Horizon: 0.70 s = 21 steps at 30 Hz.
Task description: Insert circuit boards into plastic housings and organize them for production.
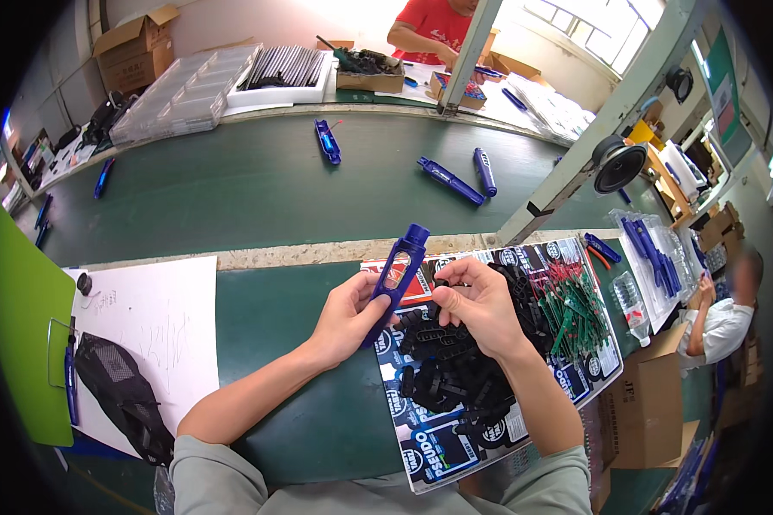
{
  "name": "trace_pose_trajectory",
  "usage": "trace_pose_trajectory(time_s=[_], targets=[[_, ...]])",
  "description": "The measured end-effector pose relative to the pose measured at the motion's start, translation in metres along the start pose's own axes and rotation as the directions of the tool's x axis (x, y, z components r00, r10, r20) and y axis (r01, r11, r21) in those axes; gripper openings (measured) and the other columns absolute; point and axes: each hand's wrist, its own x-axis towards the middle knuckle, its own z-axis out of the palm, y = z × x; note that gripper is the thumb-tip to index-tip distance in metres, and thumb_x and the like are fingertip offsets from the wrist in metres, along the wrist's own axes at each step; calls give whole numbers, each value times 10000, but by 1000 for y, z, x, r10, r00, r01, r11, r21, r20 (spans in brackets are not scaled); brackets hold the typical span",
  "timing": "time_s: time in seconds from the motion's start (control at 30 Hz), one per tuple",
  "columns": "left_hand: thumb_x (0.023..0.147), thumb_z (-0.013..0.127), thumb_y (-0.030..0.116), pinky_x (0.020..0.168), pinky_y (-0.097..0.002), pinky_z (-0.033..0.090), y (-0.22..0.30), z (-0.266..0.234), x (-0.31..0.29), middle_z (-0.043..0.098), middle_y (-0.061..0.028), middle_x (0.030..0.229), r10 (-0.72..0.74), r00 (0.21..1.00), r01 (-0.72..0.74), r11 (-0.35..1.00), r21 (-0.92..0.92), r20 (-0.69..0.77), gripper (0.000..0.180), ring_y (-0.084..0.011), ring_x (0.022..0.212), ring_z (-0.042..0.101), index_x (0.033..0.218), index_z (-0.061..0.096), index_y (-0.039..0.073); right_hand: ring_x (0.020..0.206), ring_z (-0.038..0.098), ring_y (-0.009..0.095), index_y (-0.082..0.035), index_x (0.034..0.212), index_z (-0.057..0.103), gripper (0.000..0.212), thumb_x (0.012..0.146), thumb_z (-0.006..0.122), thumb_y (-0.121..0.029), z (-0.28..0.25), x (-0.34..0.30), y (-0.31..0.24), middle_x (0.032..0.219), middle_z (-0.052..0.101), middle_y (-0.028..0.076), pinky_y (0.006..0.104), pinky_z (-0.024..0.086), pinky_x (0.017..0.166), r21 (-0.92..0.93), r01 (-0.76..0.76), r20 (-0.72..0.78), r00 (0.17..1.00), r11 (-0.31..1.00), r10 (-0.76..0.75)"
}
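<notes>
Here, in the head view, the left hand (345, 316) is clenched around a blue plastic casing (398, 273), held upright above the near desk (283, 326). The right hand (481, 302) pinches a small black part (444, 287) just beside the casing, over the pile of black parts (455, 369). This looks like a fitting step; next, the part likely needs aligning with the casing's open frame.

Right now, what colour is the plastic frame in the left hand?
Dark blue; the plastic frame shows clearly in the head view.
</notes>
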Motion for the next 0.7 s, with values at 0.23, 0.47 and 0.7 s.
trace_pose_trajectory(time_s=[0.23, 0.47, 0.7], targets=[[1015, 517, 17, 790, -261, 545, -9, 3, -5, 652, -98, 1064, 13, 1000, -13, 1000, 0, 18, 221, -110, 867, 648, 1225, 522, -48, 616, 638, 122, 19, 1082, 574, 302, 907, 777, -120, 15, -6, 7, 890, 632, 78, 213, 479, 505, 54, -33, -49, 998, 998, 36], [1011, 518, 24, 781, -268, 536, -13, 4, -6, 643, -82, 1099, 59, 997, -59, 998, -4, 47, 345, -106, 876, 633, 1349, 495, -40, 757, 713, 164, 52, 1127, 577, 227, 954, 694, -37, 30, -3, 15, 921, 681, 100, 239, 565, 662, 38, 80, -102, 992, 996, -76], [1008, 534, 37, 775, -259, 536, -18, 3, -5, 646, -80, 1102, 84, 995, -86, 996, 39, 54, 355, -104, 875, 640, 1355, 509, -31, 695, 705, 155, 28, 979, 664, 114, 903, 734, -20, 40, 2, 16, 910, 696, 105, 274, 565, 613, -641, 336, -92, 859, 690, -504]])
